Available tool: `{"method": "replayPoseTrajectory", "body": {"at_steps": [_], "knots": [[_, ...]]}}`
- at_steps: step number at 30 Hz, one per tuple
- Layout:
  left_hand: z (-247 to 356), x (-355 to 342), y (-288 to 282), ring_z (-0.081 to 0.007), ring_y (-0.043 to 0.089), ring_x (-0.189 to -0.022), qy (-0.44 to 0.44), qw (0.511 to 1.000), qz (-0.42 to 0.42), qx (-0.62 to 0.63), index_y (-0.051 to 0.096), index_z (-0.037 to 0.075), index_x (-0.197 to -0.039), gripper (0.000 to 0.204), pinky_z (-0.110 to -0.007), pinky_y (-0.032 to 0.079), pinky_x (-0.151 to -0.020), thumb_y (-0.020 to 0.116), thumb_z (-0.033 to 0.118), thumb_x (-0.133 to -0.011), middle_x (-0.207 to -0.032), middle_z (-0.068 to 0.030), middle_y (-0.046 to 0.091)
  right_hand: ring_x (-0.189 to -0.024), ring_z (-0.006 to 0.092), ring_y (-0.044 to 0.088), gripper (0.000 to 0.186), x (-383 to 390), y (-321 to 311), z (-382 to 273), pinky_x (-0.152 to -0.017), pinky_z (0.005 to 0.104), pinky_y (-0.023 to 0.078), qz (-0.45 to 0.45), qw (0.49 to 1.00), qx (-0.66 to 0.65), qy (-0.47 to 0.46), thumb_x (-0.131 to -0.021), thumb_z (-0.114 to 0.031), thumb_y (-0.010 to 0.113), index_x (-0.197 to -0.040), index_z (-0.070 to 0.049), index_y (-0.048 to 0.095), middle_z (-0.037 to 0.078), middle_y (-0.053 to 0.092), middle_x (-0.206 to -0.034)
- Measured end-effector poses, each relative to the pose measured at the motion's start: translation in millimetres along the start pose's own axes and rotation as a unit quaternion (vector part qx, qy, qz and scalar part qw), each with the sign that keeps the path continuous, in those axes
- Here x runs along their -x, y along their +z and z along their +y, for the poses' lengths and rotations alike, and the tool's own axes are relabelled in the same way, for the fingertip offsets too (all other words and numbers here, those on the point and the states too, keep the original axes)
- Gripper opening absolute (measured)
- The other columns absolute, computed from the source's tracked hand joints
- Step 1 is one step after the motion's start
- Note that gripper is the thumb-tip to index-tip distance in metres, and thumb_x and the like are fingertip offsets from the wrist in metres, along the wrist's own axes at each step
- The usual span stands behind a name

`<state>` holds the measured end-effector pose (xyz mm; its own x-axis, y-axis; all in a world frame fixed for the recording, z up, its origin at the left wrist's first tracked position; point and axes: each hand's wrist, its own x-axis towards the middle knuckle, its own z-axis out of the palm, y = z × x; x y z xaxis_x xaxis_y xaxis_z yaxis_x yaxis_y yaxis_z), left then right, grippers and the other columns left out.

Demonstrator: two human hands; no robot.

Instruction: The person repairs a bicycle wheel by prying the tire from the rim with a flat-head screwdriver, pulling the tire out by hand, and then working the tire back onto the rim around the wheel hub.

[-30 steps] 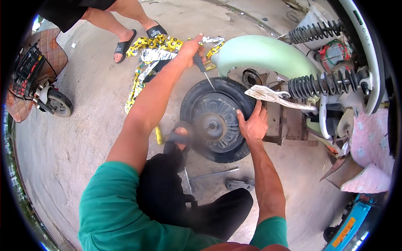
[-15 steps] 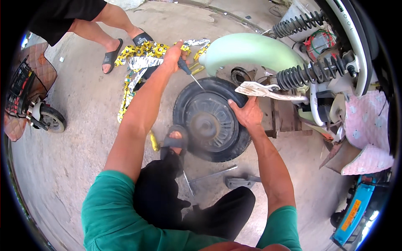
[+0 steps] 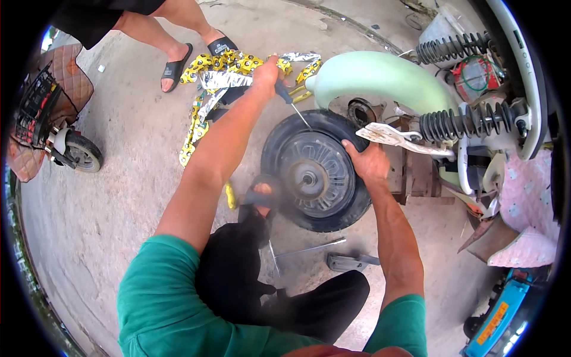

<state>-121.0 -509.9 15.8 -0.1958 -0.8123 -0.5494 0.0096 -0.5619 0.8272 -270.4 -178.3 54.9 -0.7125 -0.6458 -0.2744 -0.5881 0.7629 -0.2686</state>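
My left hand [image 3: 269, 76] grips the dark handle of a screwdriver [image 3: 283, 93], whose thin shaft slants down to the upper sidewall of a black tyre [image 3: 283, 212] on a wheel with a dusty hub [image 3: 308, 178]. On the tyre's right side my right hand [image 3: 371, 163] has its thumb on the sidewall and its fingers round the edge, partly hidden under a white metal arm [image 3: 390, 135]. The wheel lies flat on the ground beside my sandalled foot [image 3: 262, 193].
A pale green mudguard [image 3: 376, 67], spring shock absorbers [image 3: 467, 123] and scooter frame stand right. Yellow patterned wrapping [image 3: 193, 143] lies beyond my left arm. Another person's legs [image 3: 148, 38] are upper left, a parked scooter [image 3: 65, 122] left. Metal rods [image 3: 309, 247] lie below the wheel.
My right hand has moved up along the tyre's right side. My left hand and the screwdriver stay in about the same place at the top of the tyre.
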Motion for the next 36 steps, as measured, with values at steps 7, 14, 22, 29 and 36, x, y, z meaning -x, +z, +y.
{"method": "replayPoseTrajectory", "body": {"at_steps": [7, 14, 22, 29, 36], "knots": [[-42, 0, -42, -0.0247, 0.059, -0.049, 0.105, 0.994, 0.018, -0.031, 0.064, -0.006, -0.094, 0.057, -0.039, 0.052, -0.048, 0.065, 0.050, -0.103, -0.062, -0.0116, 0.057, -0.119, 0.0449, 0.069, 0.106, -2, -5, 2, -0.104, 0.0510, 0.054, -0.028, 0.999, -0.009, 0.014, -0.080, -0.080, 0.071, -0.143, 0.005, 0.057, 0.030, 0.072, -0.125], [-66, 8, -74, -0.0235, 0.062, -0.051, 0.107, 0.984, -0.029, -0.138, 0.068, -0.005, -0.096, 0.061, -0.039, 0.051, -0.052, 0.068, 0.056, -0.100, -0.059, -0.0116, 0.058, -0.117, 0.0425, 0.071, 0.106, 2, -6, 11, -0.103, 0.0501, 0.054, -0.024, 0.999, -0.021, 0.015, -0.082, -0.080, 0.069, -0.146, 0.003, 0.053, 0.028, 0.074, -0.123], [-59, 55, -52, -0.0356, 0.070, -0.115, 0.222, 0.742, -0.196, -0.601, 0.073, 0.002, -0.124, 0.076, -0.043, 0.053, -0.102, 0.071, 0.069, -0.089, -0.120, -0.0224, 0.074, -0.114, 0.0413, 0.073, 0.105, 3, -3, 15, -0.101, 0.0506, 0.055, -0.023, 0.999, -0.011, 0.023, -0.082, -0.080, 0.069, -0.148, -0.001, 0.051, 0.026, 0.075, -0.118], [-81, 81, 16, -0.0350, 0.066, -0.128, 0.172, 0.785, -0.320, -0.502, 0.061, 0.002, -0.146, 0.091, -0.041, 0.048, -0.112, 0.076, 0.068, -0.085, -0.138, -0.0244, 0.068, -0.110, 0.0418, 0.074, 0.103, 0, 1, 16, -0.100, 0.0510, 0.056, 0.010, 1.000, -0.019, 0.001, -0.081, -0.079, 0.070, -0.146, -0.001, 0.051, 0.026, 0.077, -0.112], [-84, 92, 7, -0.0360, 0.068, -0.124, 0.214, 0.794, -0.235, -0.518, 0.063, 0.004, -0.143, 0.091, -0.043, 0.051, -0.107, 0.077, 0.070, -0.082, -0.130, -0.0234, 0.072, -0.131, 0.0419, 0.061, 0.091, 46, 28, 37, -0.105, 0.0521, 0.051, 0.103, 0.986, -0.126, 0.041, -0.085, -0.067, 0.075, -0.149, -0.006, 0.050, 0.023, 0.060, -0.145]]}}
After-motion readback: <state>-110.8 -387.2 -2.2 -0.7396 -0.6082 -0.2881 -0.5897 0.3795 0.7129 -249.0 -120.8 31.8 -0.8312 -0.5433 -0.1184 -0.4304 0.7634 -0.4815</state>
